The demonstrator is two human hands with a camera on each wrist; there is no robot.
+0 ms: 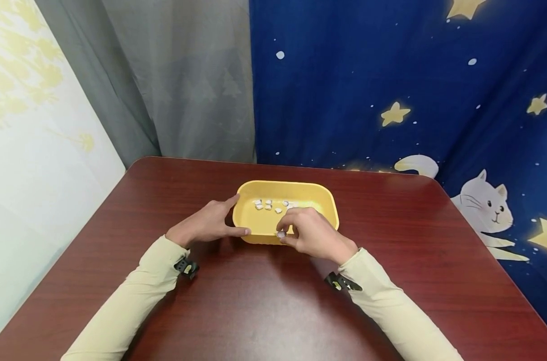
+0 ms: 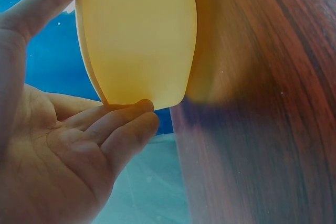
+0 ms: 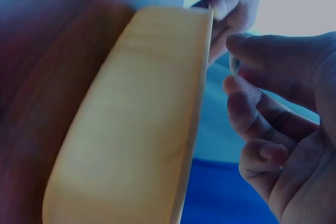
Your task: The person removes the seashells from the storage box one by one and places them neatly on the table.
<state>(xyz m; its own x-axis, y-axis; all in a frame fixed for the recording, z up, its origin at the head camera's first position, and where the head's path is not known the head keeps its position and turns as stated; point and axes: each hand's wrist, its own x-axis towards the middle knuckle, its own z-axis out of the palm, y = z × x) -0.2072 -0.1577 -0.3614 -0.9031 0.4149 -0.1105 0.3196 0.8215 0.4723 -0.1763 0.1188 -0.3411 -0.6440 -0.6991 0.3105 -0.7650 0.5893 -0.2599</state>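
Observation:
A yellow plastic tub, rectangular with rounded corners, sits toward the far side of the table. My left hand grips its left end, with the thumb at the near corner and the fingers at the far corner. In the left wrist view, the fingers lie against the tub's outer wall. My right hand pinches a small white piece between thumb and fingertips, over the tub's near rim. In the right wrist view this piece looks thin. Several similar white pieces lie on the tub floor.
The dark red-brown wooden table spreads around the tub. Behind it hang a grey curtain and a blue curtain with stars and a cat. A pale wall stands at the left. Both wrists wear black straps.

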